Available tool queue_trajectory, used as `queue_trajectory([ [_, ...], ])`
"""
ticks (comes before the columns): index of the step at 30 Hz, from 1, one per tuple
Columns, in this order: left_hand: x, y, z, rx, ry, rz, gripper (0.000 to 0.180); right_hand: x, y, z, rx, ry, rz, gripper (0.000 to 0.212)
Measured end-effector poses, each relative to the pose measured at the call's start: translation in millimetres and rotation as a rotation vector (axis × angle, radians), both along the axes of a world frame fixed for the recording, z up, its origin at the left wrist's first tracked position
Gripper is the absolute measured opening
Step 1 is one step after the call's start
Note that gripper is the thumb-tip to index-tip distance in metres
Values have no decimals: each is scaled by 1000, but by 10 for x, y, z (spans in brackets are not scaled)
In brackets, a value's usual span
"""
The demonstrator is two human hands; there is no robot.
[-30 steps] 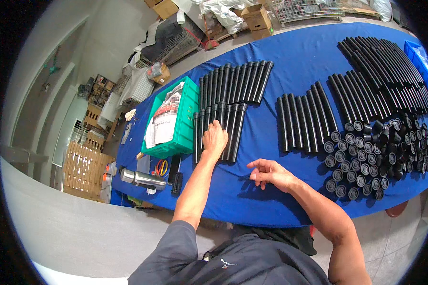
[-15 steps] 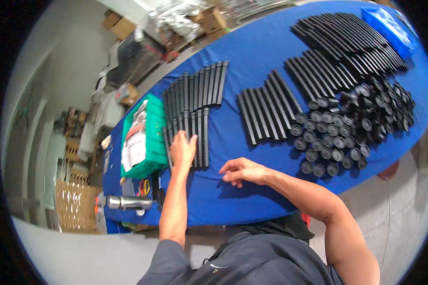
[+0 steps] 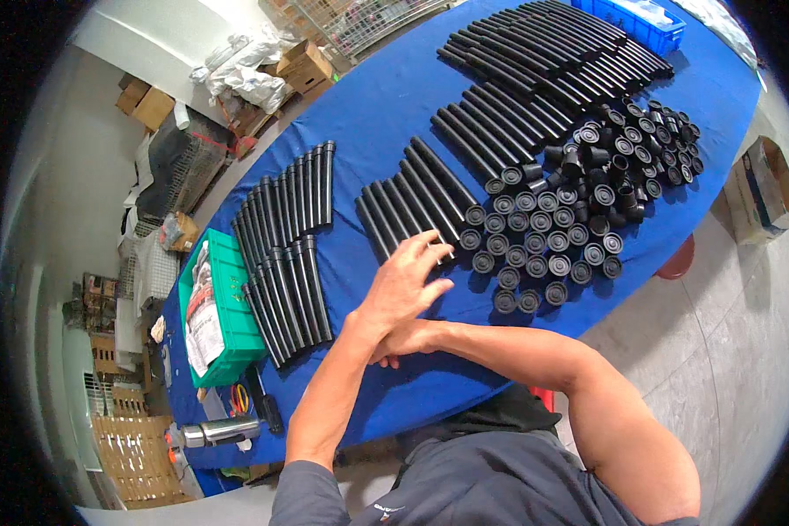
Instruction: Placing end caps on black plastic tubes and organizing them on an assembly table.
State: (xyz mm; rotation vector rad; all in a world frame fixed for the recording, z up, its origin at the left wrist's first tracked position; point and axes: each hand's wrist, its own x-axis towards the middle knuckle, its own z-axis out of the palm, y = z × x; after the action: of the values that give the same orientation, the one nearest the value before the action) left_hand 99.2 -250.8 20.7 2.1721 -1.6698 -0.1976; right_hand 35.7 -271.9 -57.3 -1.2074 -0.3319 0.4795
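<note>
My left hand [image 3: 403, 282] reaches over the near ends of the middle group of black tubes [image 3: 411, 207], fingers spread and thumb apart, with nothing seen in it. Its wrist crosses above my right hand [image 3: 412, 337], which is low over the cloth; most of the right fingers are hidden behind the left wrist. Right of the left hand stand many small round black caps [image 3: 542, 219], closely grouped, some lying on their sides. To the left lie two rows of black tubes with collared ends [image 3: 291, 294].
A blue cloth [image 3: 359, 114] covers the table. At its left edge stand a green crate [image 3: 237, 329] with papers, a metal flask [image 3: 222, 430] and scissors [image 3: 240, 401]. More black tubes [image 3: 535, 53] and a blue crate [image 3: 640, 26] lie far right. A cardboard box [image 3: 763, 188] sits beyond the table.
My left hand has left the collared tubes and moved right to the middle tubes, crossing over my right hand. The right hand has gone a little left and nearer to me. The view has shifted right.
</note>
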Motion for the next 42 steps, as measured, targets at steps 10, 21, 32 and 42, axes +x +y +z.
queue_trajectory([
  [10,-104,-503,-186,98,-170,-143,65,-34,-24,-62,46,-17,-41,11],
  [21,-101,-519,-235,9,-148,-199,50,-44,-32,-36,24,5,-51,7],
  [32,-124,-540,-257,-22,-58,-213,46,-43,-53,-82,-52,-13,-60,9],
  [42,-188,-308,-235,-94,-87,-182,46,36,316,-955,352,-254,-141,24],
])
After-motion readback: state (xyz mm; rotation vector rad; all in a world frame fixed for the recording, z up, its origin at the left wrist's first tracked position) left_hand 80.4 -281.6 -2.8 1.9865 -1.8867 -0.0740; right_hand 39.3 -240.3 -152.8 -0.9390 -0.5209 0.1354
